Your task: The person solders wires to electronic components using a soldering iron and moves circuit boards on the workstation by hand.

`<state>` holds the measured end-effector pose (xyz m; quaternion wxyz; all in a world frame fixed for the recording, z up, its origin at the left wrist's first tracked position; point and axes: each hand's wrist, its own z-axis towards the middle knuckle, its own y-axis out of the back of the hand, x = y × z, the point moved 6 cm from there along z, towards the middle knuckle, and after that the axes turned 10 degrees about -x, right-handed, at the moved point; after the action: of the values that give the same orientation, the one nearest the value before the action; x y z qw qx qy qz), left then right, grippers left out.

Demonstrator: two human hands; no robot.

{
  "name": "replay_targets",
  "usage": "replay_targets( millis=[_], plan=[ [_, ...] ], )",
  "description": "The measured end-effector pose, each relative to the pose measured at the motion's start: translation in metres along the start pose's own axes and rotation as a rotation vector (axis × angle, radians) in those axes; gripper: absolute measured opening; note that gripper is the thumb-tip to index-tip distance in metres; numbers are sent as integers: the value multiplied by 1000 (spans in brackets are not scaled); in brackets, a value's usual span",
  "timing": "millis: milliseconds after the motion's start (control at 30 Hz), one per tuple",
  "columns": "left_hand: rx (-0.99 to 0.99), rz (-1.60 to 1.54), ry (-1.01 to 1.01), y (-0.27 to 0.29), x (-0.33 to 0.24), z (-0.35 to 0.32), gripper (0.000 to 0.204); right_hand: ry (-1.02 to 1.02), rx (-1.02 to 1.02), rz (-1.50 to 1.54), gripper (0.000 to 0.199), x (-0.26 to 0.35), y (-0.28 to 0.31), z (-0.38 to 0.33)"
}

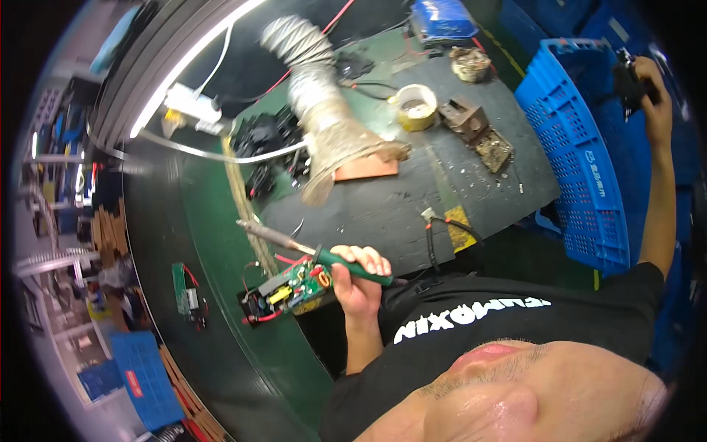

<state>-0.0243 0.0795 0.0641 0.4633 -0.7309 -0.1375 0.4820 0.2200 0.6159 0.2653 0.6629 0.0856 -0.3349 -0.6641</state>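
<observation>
My left hand [359,278] is closed around the green handle of a soldering iron [352,269], whose metal shaft points to the upper left. Just below that shaft a green circuit board [298,286] with coils, yellow parts and red wires rests at the bench edge, close to my fingers. Far to the right, my right hand [652,92] is raised over a blue plastic crate [571,162]. Its fingers grip a black part [629,85] with some shiny metal on it; what kind of part is too blurred to tell.
On the dark bench mat [353,221] stand a flexible duct [313,92], a tape roll [414,110], a rusty metal holder [465,118] and red-and-black-handled cutters [434,228]. Black cables [269,140] lie behind. Another circuit board [182,289] lies on the dark surface at left.
</observation>
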Motion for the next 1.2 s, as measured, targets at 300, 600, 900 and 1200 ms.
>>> replay_targets(
  millis=[300,600,900,1200],
  plan=[
    [-30,-24,-137,48,-44,-45,31,-111,467,621,21,292,-326,74],
    [-3,-119,-200,77,-66,-75,28,-371,802,404,44,357,-623,96],
    [58,-103,-119,79,-68,-63,28,118,890,294,74,391,-569,84],
    [40,-3,-102,32,-47,-21,33,-83,1538,238,59,241,-221,40]
  ],
)
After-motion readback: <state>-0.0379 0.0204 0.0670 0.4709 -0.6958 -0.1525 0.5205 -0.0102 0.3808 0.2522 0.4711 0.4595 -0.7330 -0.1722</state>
